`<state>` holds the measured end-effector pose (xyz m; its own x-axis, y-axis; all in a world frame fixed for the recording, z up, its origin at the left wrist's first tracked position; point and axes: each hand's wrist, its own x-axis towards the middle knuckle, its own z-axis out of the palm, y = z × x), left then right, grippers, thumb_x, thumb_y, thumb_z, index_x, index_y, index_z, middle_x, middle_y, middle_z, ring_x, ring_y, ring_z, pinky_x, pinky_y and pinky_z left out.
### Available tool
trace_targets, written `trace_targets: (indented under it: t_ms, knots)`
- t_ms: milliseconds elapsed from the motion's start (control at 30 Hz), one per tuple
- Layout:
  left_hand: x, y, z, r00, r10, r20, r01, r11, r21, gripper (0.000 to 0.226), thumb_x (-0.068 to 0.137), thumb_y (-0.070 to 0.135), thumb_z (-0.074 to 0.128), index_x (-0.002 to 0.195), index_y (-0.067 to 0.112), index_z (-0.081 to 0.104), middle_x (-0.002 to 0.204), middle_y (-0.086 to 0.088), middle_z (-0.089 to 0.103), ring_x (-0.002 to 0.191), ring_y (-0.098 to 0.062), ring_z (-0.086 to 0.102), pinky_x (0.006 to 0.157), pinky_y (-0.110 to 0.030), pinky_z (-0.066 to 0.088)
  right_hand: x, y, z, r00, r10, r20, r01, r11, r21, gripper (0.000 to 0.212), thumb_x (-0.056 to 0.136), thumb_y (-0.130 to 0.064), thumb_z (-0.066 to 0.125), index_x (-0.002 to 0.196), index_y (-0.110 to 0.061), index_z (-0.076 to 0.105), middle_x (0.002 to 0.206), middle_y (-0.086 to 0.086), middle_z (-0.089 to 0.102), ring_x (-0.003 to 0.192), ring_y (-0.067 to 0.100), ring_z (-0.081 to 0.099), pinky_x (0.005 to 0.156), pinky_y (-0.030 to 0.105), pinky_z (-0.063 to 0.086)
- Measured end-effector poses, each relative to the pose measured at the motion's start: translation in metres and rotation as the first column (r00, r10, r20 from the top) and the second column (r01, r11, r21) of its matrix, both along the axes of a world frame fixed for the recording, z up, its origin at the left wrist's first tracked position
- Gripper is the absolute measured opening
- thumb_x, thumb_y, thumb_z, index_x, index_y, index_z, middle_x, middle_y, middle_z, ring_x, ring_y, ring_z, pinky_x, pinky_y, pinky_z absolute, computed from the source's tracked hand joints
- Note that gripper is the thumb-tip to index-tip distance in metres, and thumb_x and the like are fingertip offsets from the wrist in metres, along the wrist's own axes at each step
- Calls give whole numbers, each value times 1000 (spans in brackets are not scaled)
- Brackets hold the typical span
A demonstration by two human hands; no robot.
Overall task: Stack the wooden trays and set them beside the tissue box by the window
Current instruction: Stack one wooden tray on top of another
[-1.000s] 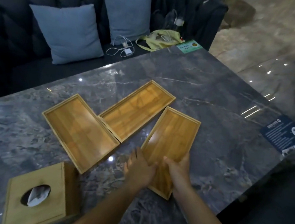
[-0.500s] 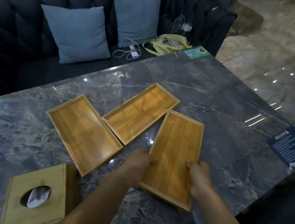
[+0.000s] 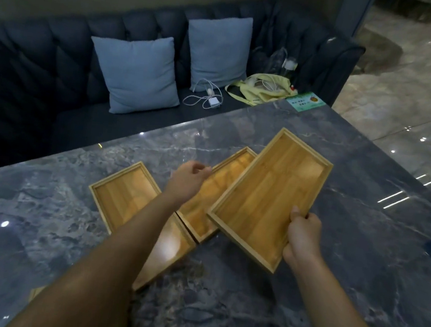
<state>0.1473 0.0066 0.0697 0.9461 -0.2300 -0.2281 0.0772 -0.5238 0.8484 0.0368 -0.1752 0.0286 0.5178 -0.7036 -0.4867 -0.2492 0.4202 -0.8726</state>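
One tray (image 3: 272,196) in right hand (image 3: 303,235), lifted

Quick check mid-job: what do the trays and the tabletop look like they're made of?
The trays, like the one in the right hand, the lifted tray, look like bamboo or light wood: honey colour, strip grain, smooth satin sheen. The tabletop looks like polished grey marble or a marble-look slab: pale veins, sharp light reflections.

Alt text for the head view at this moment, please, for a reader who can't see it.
The right hand holds one wooden tray lifted above a grey marble table, while the left hand hovers empty over the middle tray. A third tray lies left; a dark sofa stands behind.
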Motion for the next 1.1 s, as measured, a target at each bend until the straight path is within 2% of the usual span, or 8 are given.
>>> trace_targets:
  t_ms: [133,267,367,533,633,800,1000,1100]
  knots:
    - [32,29,-30,998,24,-61,-8,968,252,44,94,35,47,113,-3,58,116,-24,62,108,-36,58,94,-44,45,20,2,-9,1000,-31,-6,31,1000,5,22,99,-18,38,118,-8,44,106,7,52,97,24,52,87,43,45]
    - [34,39,-54,976,-5,-218,62,965,254,55,96,43,41,129,0,51,133,-20,54,121,-32,51,104,-36,39,35,8,-27,997,-25,-75,24,1000,-19,24,99,-17,38,117,-4,45,108,9,52,97,26,51,88,43,44]
    - [27,35,-61,977,-24,-210,86,954,288,61,93,56,32,121,8,57,126,-17,59,116,-31,54,107,-47,36,44,13,-39,991,-12,-134,5,999,-53,19,99,-18,38,111,-6,47,106,10,52,95,27,50,88,44,44]
    - [0,24,-63,901,-84,-425,107,994,29,63,83,70,35,103,20,67,112,-9,68,105,-26,61,104,-52,39,46,17,-47,975,32,-218,-60,991,-122,22,97,-17,40,110,-2,50,105,13,55,96,30,53,90,47,45]
    - [-14,11,-73,949,-119,-291,238,875,421,64,83,70,30,106,22,64,112,-4,68,113,-24,55,110,-52,20,42,9,-47,963,59,-262,-115,972,-204,23,96,-16,41,111,0,51,110,17,58,102,36,56,92,50,47]
    - [-41,-10,-80,937,-232,-262,323,862,392,46,86,55,46,102,15,62,111,-9,67,105,-28,60,97,-37,42,31,-14,-44,933,142,-330,-255,909,-331,25,95,-18,41,104,1,54,99,17,58,100,41,56,88,52,47]
    - [-70,-31,-92,926,-327,-192,376,851,366,28,94,32,44,93,8,58,100,-15,66,93,-29,62,78,-33,46,15,-43,-49,867,188,-461,-381,845,-374,31,95,-19,41,99,4,62,110,24,59,101,38,55,90,50,48]
    - [-82,-37,-93,911,-357,-207,405,869,283,26,95,32,43,78,15,53,86,-10,63,78,-21,59,67,-29,43,9,-55,-50,873,178,-454,-373,843,-387,34,96,-16,43,76,4,61,91,24,63,76,31,57,66,40,49]
